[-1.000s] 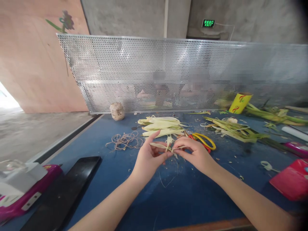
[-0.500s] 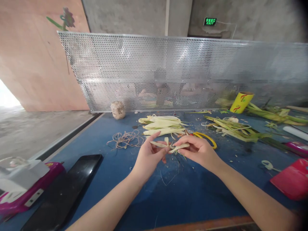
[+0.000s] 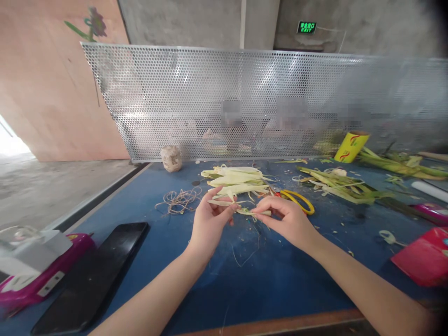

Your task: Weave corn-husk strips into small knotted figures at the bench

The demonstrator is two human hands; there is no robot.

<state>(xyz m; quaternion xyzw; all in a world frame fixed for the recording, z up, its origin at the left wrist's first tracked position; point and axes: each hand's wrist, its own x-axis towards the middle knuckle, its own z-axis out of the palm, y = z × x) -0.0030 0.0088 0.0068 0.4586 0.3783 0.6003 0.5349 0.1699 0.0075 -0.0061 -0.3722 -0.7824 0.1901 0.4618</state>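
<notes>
Between both hands I hold pale corn husk strips (image 3: 224,202) that seem joined near the middle. My left hand (image 3: 212,217) pinches one piece between thumb and fingers. My right hand (image 3: 283,217) pinches another strip, its thumb and index fingertip pressed together. Just beyond my fingers lies a stack of pale green corn husks (image 3: 238,177). Scissors with yellow handles (image 3: 301,200) lie right behind my right hand. A loose tangle of thin brown string (image 3: 180,201) is left of my left hand.
A black phone (image 3: 94,275) and a purple device with white boxes (image 3: 45,261) occupy the left side. Green husks and leaves (image 3: 339,184), a yellow roll (image 3: 352,147) and a red packet (image 3: 423,256) are on the right. A perforated metal screen (image 3: 210,102) borders the back, people behind it.
My left hand has moved slightly left, away from the right. The husk strips now stretch flatter between the hands, and the piece that stuck upward has tilted left.
</notes>
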